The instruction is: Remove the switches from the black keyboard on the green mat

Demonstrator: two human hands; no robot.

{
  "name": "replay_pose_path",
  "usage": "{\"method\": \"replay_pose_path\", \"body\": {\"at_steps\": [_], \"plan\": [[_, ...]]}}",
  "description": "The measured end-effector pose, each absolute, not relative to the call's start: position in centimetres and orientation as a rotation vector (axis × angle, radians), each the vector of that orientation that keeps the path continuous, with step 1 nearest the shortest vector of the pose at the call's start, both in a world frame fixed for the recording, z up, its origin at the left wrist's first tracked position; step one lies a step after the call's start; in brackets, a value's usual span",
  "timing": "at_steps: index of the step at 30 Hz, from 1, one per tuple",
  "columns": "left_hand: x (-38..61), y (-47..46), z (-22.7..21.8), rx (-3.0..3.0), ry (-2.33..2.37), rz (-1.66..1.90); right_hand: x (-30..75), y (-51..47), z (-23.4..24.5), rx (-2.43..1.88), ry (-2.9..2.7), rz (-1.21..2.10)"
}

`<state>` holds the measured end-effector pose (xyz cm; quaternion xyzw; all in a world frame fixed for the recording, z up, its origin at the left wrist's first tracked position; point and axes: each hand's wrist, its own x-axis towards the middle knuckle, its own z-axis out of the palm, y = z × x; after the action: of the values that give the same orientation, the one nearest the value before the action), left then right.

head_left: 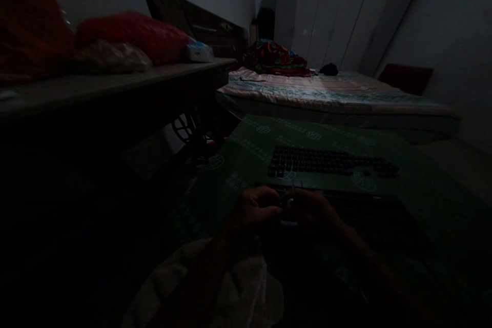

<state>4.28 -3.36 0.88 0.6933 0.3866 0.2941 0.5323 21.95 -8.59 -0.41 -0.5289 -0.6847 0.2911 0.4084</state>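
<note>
In dim light, my left hand (pixel 257 207) and my right hand (pixel 309 207) meet over the left end of a dark keyboard base (pixel 384 220). My left fingers are pinched together, and what lies between them is too dark to name. The right fingers are closed too, around something small with a whitish bit showing; a thin, wire-like outline rises just above them. Beyond the base, many loose black keycaps (pixel 315 160) lie in rows on a green board (pixel 246 159) printed with pale globes and lettering.
At the left, a wooden table (pixel 184 69) carries a red plastic bag (pixel 134 36) and a white-blue packet (pixel 200 51). Behind the green board stands a bed (pixel 346 92) with a dark red patterned blanket (pixel 272 59). A light cloth (pixel 246 287) lies near my left forearm.
</note>
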Motion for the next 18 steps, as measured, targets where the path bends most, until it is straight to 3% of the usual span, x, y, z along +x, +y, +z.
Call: {"method": "replay_pose_path", "body": {"at_steps": [12,18], "plan": [[4.6,-2.4,0.0,1.800,1.117,0.785,26.6,0.0,-0.7,-2.111,-1.870,0.351],[4.5,-2.4,-0.7,1.908,1.102,0.751,26.0,2.0,0.2,-2.255,-1.996,0.338]]}}
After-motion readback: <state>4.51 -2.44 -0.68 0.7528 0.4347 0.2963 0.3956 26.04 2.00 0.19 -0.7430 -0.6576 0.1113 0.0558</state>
